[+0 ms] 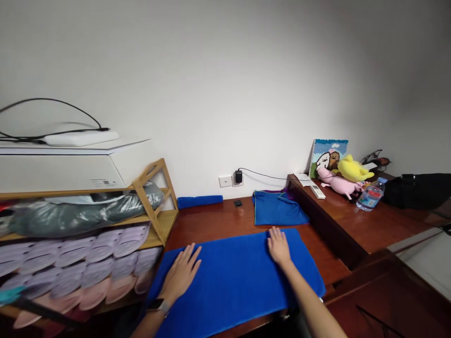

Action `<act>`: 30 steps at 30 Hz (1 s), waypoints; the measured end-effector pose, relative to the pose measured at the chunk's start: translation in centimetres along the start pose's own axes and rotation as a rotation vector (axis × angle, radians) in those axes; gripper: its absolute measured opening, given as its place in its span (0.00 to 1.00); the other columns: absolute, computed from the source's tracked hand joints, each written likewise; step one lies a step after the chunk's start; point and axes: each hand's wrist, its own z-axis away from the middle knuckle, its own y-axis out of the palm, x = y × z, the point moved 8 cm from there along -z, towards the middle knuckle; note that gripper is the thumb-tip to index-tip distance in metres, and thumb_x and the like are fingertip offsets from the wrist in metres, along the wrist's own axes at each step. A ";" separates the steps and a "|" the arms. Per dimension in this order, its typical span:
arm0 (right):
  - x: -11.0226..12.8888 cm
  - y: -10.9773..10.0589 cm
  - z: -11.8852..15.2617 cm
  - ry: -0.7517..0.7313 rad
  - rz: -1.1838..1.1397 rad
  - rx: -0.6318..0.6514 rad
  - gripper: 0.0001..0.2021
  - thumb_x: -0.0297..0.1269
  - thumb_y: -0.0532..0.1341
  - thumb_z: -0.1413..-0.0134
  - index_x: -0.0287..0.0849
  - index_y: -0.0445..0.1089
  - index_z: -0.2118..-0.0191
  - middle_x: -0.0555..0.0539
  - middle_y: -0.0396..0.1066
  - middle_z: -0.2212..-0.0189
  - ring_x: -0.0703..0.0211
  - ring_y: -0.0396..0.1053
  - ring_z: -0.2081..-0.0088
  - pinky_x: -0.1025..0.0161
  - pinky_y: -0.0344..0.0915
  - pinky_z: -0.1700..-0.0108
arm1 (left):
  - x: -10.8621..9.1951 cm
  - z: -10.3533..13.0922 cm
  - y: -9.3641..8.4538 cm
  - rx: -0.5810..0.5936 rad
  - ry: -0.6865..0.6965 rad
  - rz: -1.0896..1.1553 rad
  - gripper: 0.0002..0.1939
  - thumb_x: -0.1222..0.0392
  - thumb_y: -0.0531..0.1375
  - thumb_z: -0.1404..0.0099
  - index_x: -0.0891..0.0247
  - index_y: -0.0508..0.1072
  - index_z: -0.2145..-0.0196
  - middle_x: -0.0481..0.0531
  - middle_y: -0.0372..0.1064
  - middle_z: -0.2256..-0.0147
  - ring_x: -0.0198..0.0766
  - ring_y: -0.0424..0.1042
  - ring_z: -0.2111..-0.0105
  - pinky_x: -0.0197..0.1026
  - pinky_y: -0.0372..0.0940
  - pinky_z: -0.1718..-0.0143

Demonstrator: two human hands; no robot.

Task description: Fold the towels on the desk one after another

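Observation:
A bright blue cloth (234, 277) lies spread flat over the front of the reddish-brown desk (207, 218), its near edge reaching the desk's front. My left hand (181, 272) rests palm down on the cloth's left part, fingers stretched out, with a watch on the wrist. Near the cloth's far right edge, my right hand (278, 246) also lies flat on it, fingers extended. Behind, a folded darker blue cloth (276, 209) sits at the back right. Against the wall at the back left is a narrow folded blue cloth (200, 201).
On the left stands a wooden rack (158, 216) with several slippers (105, 249) and a white box (63, 171) on top. The raised right surface holds plush toys (340, 183), a water bottle (371, 195), a remote (317, 191) and a black bag (416, 190). A black charger (238, 176) is plugged into the wall.

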 end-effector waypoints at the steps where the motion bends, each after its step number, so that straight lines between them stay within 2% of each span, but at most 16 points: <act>1: 3.8 0.4 0.7 -0.104 -0.049 0.007 0.31 0.44 0.41 0.25 0.41 0.55 0.24 0.44 0.47 0.23 0.49 0.41 0.22 0.47 0.35 0.23 | -2.3 -0.5 0.2 0.006 0.036 0.024 0.31 0.42 0.45 0.23 0.52 0.62 0.28 0.55 0.54 0.25 0.50 0.52 0.25 0.58 0.48 0.26; 4: 13.7 2.2 3.3 -0.318 -0.176 0.065 0.31 0.50 0.41 0.23 0.46 0.53 0.23 0.46 0.47 0.23 0.51 0.43 0.23 0.46 0.39 0.23 | -7.9 -1.6 1.7 0.067 0.083 0.076 0.31 0.42 0.45 0.22 0.50 0.61 0.28 0.54 0.54 0.25 0.50 0.53 0.26 0.59 0.49 0.26; 6: 17.6 3.4 4.6 -0.363 -0.213 0.121 0.32 0.53 0.41 0.23 0.46 0.51 0.23 0.46 0.47 0.23 0.50 0.42 0.23 0.45 0.39 0.23 | -9.4 -1.7 2.9 0.128 0.064 0.087 0.31 0.42 0.45 0.23 0.50 0.61 0.28 0.56 0.54 0.25 0.51 0.54 0.26 0.60 0.50 0.26; 8: 19.0 4.0 5.2 -0.379 -0.227 0.155 0.33 0.54 0.41 0.23 0.46 0.49 0.22 0.46 0.46 0.23 0.50 0.40 0.22 0.45 0.38 0.23 | -8.9 -1.3 3.8 0.168 0.024 0.081 0.31 0.41 0.45 0.23 0.50 0.61 0.28 0.56 0.54 0.25 0.51 0.53 0.26 0.60 0.49 0.26; 10: 18.5 4.1 5.1 -0.386 -0.233 0.166 0.33 0.55 0.40 0.23 0.48 0.49 0.22 0.47 0.45 0.23 0.51 0.39 0.22 0.45 0.36 0.23 | -6.6 -0.5 3.9 0.181 -0.024 0.065 0.32 0.40 0.46 0.23 0.49 0.59 0.27 0.55 0.52 0.25 0.50 0.51 0.25 0.60 0.48 0.26; 12: 16.6 3.9 4.6 -0.372 -0.220 0.171 0.32 0.55 0.40 0.23 0.51 0.49 0.22 0.48 0.44 0.23 0.52 0.39 0.22 0.45 0.36 0.23 | -3.0 0.5 3.5 0.172 -0.085 0.042 0.33 0.40 0.46 0.24 0.49 0.59 0.27 0.55 0.50 0.24 0.50 0.50 0.25 0.61 0.46 0.25; 14: 13.5 3.6 3.6 -0.309 -0.179 0.173 0.31 0.55 0.41 0.24 0.52 0.49 0.22 0.49 0.43 0.22 0.52 0.39 0.22 0.45 0.36 0.23 | 1.2 1.5 2.9 0.152 -0.154 0.009 0.34 0.40 0.47 0.25 0.52 0.59 0.27 0.57 0.50 0.24 0.51 0.50 0.25 0.62 0.46 0.26; 17: 7.3 3.2 2.0 -0.149 -0.085 0.173 0.31 0.52 0.40 0.24 0.50 0.48 0.22 0.49 0.43 0.22 0.51 0.38 0.22 0.45 0.36 0.23 | 6.7 2.8 2.0 0.121 -0.241 -0.036 0.35 0.41 0.47 0.26 0.56 0.59 0.27 0.60 0.52 0.25 0.53 0.50 0.25 0.61 0.48 0.26; 19: 2.6 2.8 1.0 -0.033 -0.021 0.174 0.32 0.51 0.40 0.24 0.48 0.47 0.22 0.49 0.42 0.22 0.51 0.38 0.22 0.46 0.36 0.23 | 9.1 3.3 1.6 0.113 -0.290 -0.049 0.37 0.41 0.47 0.26 0.59 0.58 0.26 0.62 0.53 0.25 0.54 0.50 0.25 0.60 0.50 0.27; 21: -2.1 2.4 0.2 0.075 0.032 0.178 0.32 0.51 0.39 0.24 0.48 0.45 0.21 0.49 0.41 0.22 0.52 0.38 0.22 0.47 0.36 0.23 | 10.2 3.5 1.5 0.114 -0.330 -0.055 0.39 0.40 0.47 0.27 0.62 0.57 0.26 0.65 0.51 0.25 0.55 0.49 0.24 0.58 0.52 0.28; 23: -6.2 2.2 -0.3 0.168 0.068 0.185 0.33 0.52 0.39 0.24 0.48 0.43 0.21 0.50 0.40 0.22 0.52 0.38 0.22 0.48 0.36 0.23 | 10.3 3.6 1.5 0.113 -0.346 -0.062 0.40 0.39 0.47 0.28 0.63 0.57 0.26 0.66 0.51 0.25 0.56 0.50 0.25 0.58 0.53 0.28; 25: -9.4 2.2 -0.7 0.235 0.094 0.188 0.33 0.52 0.39 0.25 0.48 0.42 0.21 0.50 0.39 0.21 0.53 0.37 0.22 0.48 0.36 0.23 | 10.0 3.6 1.4 0.104 -0.347 -0.074 0.40 0.39 0.47 0.28 0.63 0.58 0.26 0.66 0.52 0.25 0.55 0.51 0.25 0.59 0.53 0.28; 28: -11.8 2.2 -1.0 0.267 0.107 0.178 0.34 0.53 0.39 0.25 0.47 0.41 0.21 0.50 0.38 0.21 0.52 0.37 0.22 0.48 0.36 0.23 | 9.9 3.4 1.0 0.095 -0.349 -0.101 0.40 0.39 0.46 0.28 0.63 0.60 0.27 0.66 0.54 0.26 0.56 0.54 0.26 0.60 0.54 0.29; 30: -11.8 2.1 -0.9 0.272 0.105 0.171 0.34 0.52 0.39 0.25 0.45 0.43 0.21 0.49 0.39 0.21 0.51 0.38 0.22 0.47 0.37 0.23 | 10.0 3.0 0.6 0.102 -0.342 -0.137 0.39 0.39 0.48 0.29 0.64 0.64 0.29 0.68 0.59 0.28 0.58 0.58 0.28 0.62 0.54 0.29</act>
